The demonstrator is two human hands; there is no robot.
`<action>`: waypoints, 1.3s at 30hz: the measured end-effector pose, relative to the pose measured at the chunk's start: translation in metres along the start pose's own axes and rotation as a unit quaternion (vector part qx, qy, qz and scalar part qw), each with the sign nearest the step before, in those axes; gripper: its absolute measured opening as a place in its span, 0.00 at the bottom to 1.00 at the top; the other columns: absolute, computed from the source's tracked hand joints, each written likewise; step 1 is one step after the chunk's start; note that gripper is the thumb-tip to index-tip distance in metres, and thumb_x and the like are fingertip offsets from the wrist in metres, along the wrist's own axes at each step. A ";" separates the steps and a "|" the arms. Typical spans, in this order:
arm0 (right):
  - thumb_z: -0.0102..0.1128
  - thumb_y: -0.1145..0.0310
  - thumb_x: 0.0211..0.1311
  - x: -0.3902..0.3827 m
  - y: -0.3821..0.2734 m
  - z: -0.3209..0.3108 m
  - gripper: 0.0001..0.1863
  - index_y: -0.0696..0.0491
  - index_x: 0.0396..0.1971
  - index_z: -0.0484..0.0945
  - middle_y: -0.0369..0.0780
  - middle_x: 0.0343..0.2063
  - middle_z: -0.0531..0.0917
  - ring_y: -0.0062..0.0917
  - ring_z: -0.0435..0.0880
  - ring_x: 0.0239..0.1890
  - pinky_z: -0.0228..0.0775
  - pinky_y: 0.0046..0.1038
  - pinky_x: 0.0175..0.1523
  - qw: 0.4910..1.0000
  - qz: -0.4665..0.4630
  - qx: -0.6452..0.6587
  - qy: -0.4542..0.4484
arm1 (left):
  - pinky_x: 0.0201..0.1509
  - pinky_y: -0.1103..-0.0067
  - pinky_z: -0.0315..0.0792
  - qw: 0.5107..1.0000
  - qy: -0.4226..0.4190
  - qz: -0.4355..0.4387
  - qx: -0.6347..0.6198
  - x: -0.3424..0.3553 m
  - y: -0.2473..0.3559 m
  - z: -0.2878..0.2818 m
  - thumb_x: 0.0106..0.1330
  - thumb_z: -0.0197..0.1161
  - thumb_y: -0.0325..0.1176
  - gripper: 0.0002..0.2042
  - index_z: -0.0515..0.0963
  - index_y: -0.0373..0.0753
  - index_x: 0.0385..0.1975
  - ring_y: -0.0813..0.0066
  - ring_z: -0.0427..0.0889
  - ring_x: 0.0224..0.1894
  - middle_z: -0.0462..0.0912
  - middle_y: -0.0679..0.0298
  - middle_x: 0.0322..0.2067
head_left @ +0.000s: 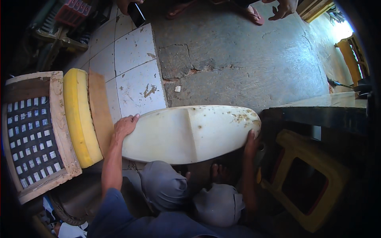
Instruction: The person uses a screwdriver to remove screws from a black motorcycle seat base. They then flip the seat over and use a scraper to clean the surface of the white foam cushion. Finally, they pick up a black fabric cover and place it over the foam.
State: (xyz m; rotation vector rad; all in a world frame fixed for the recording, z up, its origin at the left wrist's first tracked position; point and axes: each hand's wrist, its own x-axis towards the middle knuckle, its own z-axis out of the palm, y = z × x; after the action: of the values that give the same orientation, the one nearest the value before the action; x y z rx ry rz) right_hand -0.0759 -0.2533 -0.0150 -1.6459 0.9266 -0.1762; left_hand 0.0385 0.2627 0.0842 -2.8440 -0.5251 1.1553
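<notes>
A long, rounded cream foam pad (158,135), with a crease across its middle and brown stains on its right half, is held crosswise above my knees. My left hand (126,126) grips its upper left end. My right hand (251,143) holds the right end, thumb on the face and the other fingers mostly hidden. Left of the pad stand a yellow foam block (79,117), a thin brown board (99,99) and a wooden frame with woven black webbing (65,154).
A worn yellow frame (329,170) and a dark bench (301,111) are at right. Cracked concrete (222,51) meets white tiles (135,83) ahead. At the top, another person's hand (125,6) holds a phone; another hand (281,8) and sandalled feet (254,14) show.
</notes>
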 end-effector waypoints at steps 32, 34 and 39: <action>0.57 0.45 0.76 0.052 -0.055 0.126 0.45 0.54 0.80 0.50 0.53 0.70 0.69 0.37 0.69 0.70 0.60 0.36 0.73 0.945 -0.071 0.053 -0.315 | 0.60 0.52 0.71 0.932 0.196 -0.127 -0.278 -0.157 -0.080 0.243 0.77 0.45 0.45 0.24 0.84 0.30 0.42 0.37 0.80 0.52 0.85 0.40 0.46; 0.55 0.41 0.76 0.037 -0.063 0.112 0.47 0.52 0.81 0.45 0.56 0.72 0.66 0.40 0.65 0.74 0.58 0.37 0.75 0.948 -0.072 -0.047 -0.306 | 0.58 0.53 0.72 0.932 0.209 -0.140 -0.260 -0.149 -0.088 0.254 0.76 0.48 0.44 0.22 0.83 0.31 0.44 0.37 0.81 0.50 0.85 0.41 0.44; 0.69 0.52 0.66 0.042 -0.013 -0.011 0.47 0.57 0.77 0.56 0.61 0.67 0.70 0.54 0.70 0.70 0.62 0.46 0.74 0.920 -0.258 -0.288 -0.057 | 0.57 0.57 0.75 0.877 0.371 0.011 -0.305 -0.130 -0.037 0.212 0.74 0.57 0.36 0.15 0.82 0.32 0.50 0.44 0.83 0.50 0.86 0.47 0.46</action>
State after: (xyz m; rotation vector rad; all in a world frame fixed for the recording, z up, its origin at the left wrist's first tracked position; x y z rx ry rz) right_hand -0.0473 -0.2887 -0.0152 -2.4077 0.4480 -0.1721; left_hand -0.2037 0.2353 0.0238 -3.4378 -0.8961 -0.2355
